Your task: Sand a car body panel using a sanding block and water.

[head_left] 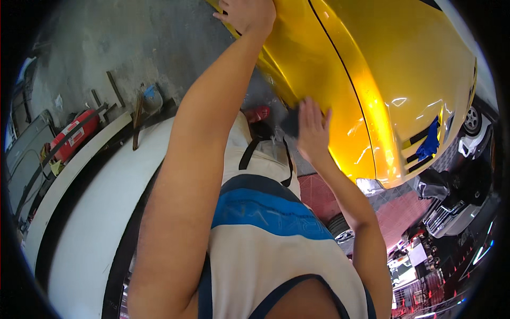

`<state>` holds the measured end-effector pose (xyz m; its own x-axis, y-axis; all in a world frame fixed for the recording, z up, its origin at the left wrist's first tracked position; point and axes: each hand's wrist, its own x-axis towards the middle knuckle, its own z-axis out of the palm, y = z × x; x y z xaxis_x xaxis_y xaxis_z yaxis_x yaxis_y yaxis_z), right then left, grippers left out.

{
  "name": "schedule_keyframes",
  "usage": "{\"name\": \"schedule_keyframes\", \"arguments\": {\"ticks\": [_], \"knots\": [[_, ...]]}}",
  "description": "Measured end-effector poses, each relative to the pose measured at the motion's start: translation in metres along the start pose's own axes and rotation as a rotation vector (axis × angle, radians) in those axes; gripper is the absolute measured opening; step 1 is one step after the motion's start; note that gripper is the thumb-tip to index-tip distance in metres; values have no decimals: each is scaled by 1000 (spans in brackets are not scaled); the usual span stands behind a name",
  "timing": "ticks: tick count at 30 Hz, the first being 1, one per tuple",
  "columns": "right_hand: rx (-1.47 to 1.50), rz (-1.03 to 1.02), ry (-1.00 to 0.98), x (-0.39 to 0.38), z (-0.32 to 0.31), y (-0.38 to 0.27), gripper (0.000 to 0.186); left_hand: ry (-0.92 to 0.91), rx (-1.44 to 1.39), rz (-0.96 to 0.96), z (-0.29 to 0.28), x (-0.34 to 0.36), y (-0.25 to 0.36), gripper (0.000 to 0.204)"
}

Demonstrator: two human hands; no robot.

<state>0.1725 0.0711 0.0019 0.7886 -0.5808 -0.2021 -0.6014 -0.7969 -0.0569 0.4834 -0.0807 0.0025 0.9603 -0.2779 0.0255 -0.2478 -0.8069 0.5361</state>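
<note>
A glossy yellow car body (308, 58) fills the upper right, with a dark seam running down between its panels. My left hand (249, 13) is at the far edge of the yellow body, cut off by the top of the picture; its visible fingertips stick out past the edge, apart. My right hand (313, 130) lies at the near edge of the yellow panel, fingers stretched out nearly straight. Beside its fingertips is a dark flat patch (289, 123); I cannot tell whether it is a pad under the fingers or something behind the panel.
A blue cloth (429, 141) hangs at the yellow car's front opening. Behind my left arm is a large white curved panel (101, 212). Farther left lie a red cylinder (77, 135) and a bucket (152, 99). At right stand a white car (475, 143) and a loose wheel (340, 228) near me.
</note>
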Motion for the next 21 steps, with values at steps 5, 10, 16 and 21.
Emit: {"name": "schedule_keyframes", "arguments": {"ticks": [5,10,16,21], "knots": [[108,-72,138,112,-28,-27,63,-11,34,2,16,3,-16,51],[-168,-81,-81,-17,2,42,80,-5,17,9,3,0,-4,50],[44,-5,125,119,-37,2,68,-56,27,4,6,-2,-3,51],[92,-16,110,17,-14,34,70,56,32,-5,8,10,-15,52]]}}
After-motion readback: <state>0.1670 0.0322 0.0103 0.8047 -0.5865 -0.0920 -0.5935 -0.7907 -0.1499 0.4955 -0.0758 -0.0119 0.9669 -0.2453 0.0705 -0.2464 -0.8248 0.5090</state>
